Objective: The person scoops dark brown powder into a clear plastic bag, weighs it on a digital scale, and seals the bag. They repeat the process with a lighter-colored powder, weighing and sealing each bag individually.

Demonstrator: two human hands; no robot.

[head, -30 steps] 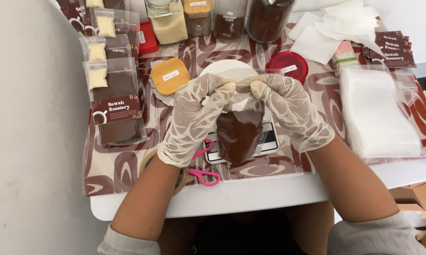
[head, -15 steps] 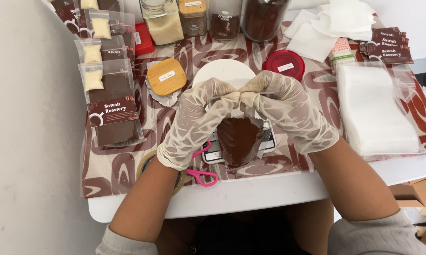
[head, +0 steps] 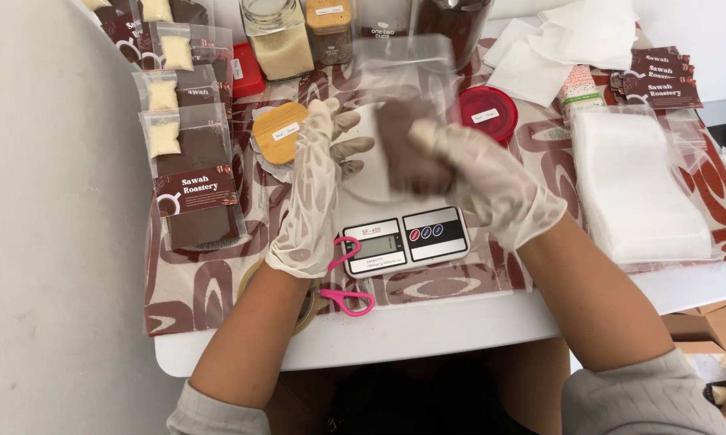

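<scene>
My right hand (head: 492, 181), in a thin clear glove, grips a clear plastic pouch (head: 407, 121) with brown powder in its lower part. The pouch is lifted above a small white kitchen scale (head: 403, 235) and is blurred by motion. My gloved left hand (head: 314, 189) hangs beside the pouch with its fingers spread and holds nothing. Pink-handled scissors (head: 345, 278) lie at the scale's near left corner.
Filled pouches with brown labels (head: 194, 185) lie in a row at left. Jars (head: 281, 36) stand at the back, a wooden lid (head: 280, 133) and a red lid (head: 485, 113) beside the scale. A stack of empty clear bags (head: 641, 189) sits at right, white napkins (head: 564, 44) behind.
Both hands held the pouch upright on the scale; now my left hand has let go and my right hand has lifted the pouch up and away from me.
</scene>
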